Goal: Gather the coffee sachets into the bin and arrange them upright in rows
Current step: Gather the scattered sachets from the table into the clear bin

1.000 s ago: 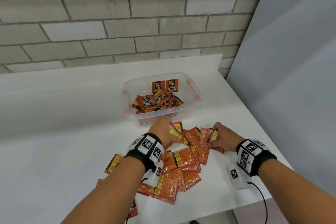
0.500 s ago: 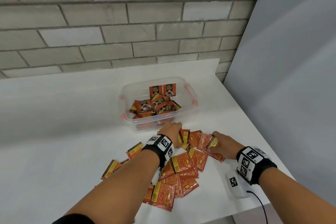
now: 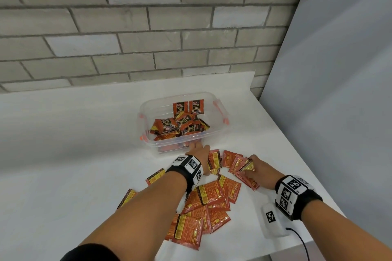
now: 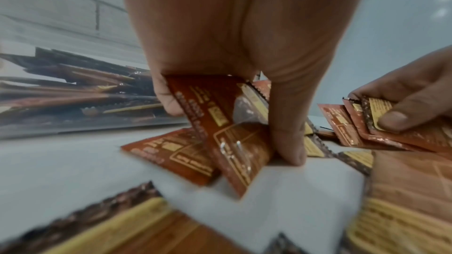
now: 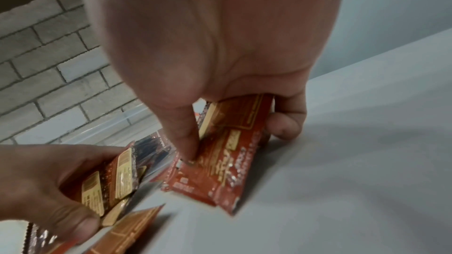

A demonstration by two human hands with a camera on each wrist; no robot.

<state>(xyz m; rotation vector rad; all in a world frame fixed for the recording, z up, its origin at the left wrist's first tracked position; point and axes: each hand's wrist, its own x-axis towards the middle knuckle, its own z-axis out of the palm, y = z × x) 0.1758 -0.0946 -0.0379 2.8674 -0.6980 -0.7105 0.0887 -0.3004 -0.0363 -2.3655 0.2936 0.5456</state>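
A clear plastic bin (image 3: 212,129) with orange clips holds several coffee sachets (image 3: 180,123), two of them upright against its back wall. Many orange sachets (image 3: 212,197) lie scattered on the white table between my arms. My left hand (image 3: 201,154) sits just in front of the bin and grips a small bunch of sachets (image 4: 227,123) between thumb and fingers. My right hand (image 3: 256,167) pinches another bunch of sachets (image 5: 232,142) that fans out to its left, its lower edge touching the table.
The white table (image 3: 74,154) ends at a brick wall (image 3: 148,27) behind the bin and a grey panel (image 3: 339,91) on the right. A white tagged device (image 3: 272,220) with a black cable lies by the right wrist near the table's front edge.
My left hand slid forward to the foot of the bin, keeping its sachets. The right hand stayed in place, still holding its bunch. The camera view tilted up a little.
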